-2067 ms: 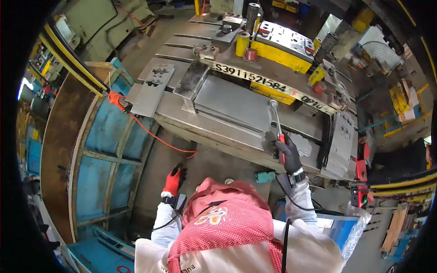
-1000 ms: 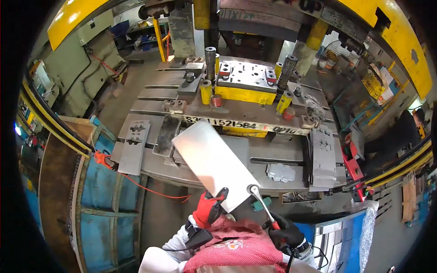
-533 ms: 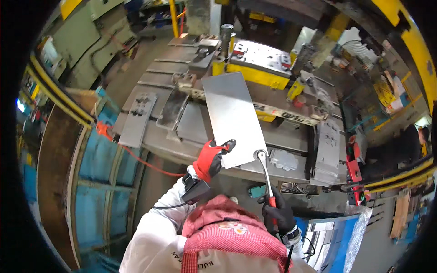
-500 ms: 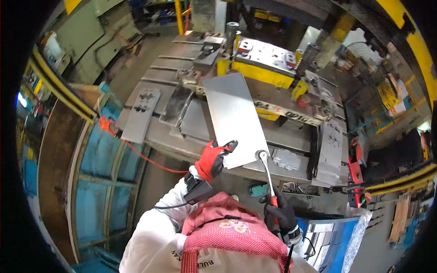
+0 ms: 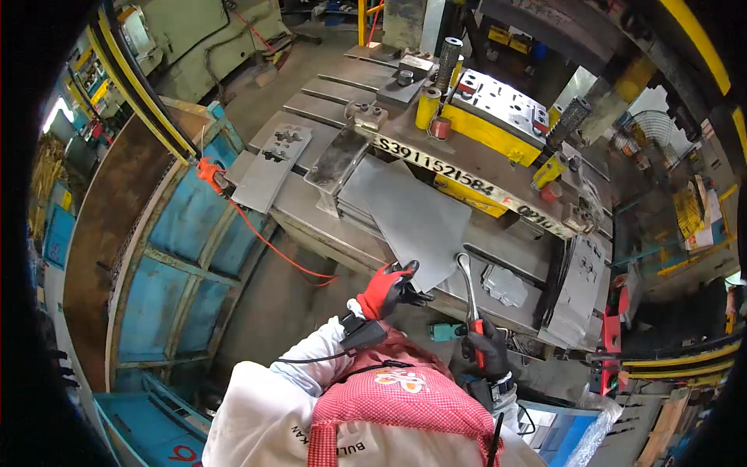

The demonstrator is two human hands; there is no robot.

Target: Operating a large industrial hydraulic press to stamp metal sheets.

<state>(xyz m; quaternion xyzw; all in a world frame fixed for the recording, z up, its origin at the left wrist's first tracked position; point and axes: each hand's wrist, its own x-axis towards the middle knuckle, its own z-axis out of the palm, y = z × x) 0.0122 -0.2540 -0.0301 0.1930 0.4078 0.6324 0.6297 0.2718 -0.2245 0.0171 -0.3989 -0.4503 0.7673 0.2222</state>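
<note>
sheet [image 5: 426,222] askew over plain stack [image 5: 358,191], 12 o'clock on bench [image 5: 302,208], not yet off it. left hand [image 5: 383,296] half-spread at near corner, can't tell if gripping; right hand [image 5: 488,348] round red-handled tool [image 5: 471,289]. notched plate [image 5: 263,175] (10 o'clock), notched pile [image 5: 572,300] (2 o'clock) look done; stack left.
</note>
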